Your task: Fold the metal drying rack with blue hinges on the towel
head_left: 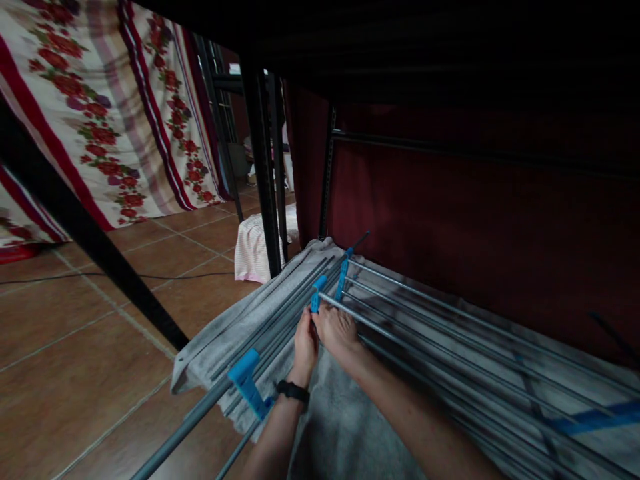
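Metal rods with blue plastic brackets, looking like a drying rack being handled in parts, lie on a grey cloth [325, 393]. My left hand [305, 340], with a dark band on its wrist, grips the lower end of a blue bracket [319, 288] from the left. My right hand [337, 328] is closed at the same bracket, just under the end of a metal rod [380, 328]; its fingertips are partly hidden. Behind it stands another blue bracket [343, 275]. A nearer blue bracket [249, 381] sits on a thick grey tube [185, 427] by my left forearm.
Loose grey rods [270, 330] lie along the cloth's left side. A dark metal frame post [263, 173] rises beyond, with a slanted dark bar [90, 223] at left. A dark shelf hangs overhead. A floral curtain [100, 120] and a cable [150, 276] are on the left.
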`<state>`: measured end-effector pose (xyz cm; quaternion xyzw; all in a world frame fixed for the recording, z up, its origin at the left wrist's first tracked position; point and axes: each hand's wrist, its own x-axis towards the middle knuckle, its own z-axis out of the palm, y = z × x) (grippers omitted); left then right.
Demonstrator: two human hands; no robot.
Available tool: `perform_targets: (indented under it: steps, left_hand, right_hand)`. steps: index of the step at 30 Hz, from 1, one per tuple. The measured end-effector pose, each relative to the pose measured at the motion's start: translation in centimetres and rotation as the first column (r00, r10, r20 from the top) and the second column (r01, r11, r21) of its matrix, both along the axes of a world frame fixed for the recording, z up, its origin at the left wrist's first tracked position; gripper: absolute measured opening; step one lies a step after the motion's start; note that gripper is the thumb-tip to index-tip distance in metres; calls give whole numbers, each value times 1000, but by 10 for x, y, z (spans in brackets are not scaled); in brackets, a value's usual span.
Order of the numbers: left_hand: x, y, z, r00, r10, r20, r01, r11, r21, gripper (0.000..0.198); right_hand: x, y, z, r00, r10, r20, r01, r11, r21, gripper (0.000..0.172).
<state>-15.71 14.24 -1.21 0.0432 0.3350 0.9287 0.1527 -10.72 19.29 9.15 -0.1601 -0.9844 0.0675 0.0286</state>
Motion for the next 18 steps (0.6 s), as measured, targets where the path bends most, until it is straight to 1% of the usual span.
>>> perform_targets:
  steps: [4,9,12,18]
  left_hand:
    - [0,1,-4,999,27,23,-27,999,-19,39]
    - [-5,4,-12,1000,29,-4,-29,999,-41,42]
    - [-7,6,-14,998,50,-29,-52,997,-53,44]
    - [-5,5,-12,999,43,0,-43,998,-45,42]
  right_hand:
    - [-1,-1,-2,1000,-7,-10,7,1000,16,42]
    - [-2,-1,-2,1000,-10,-7,10,1000,24,46]
    - [-2,-1,0,1000,-4,0,4,1000,7,46]
    - [-1,1,7,1000,-8,9,8,999,-48,40]
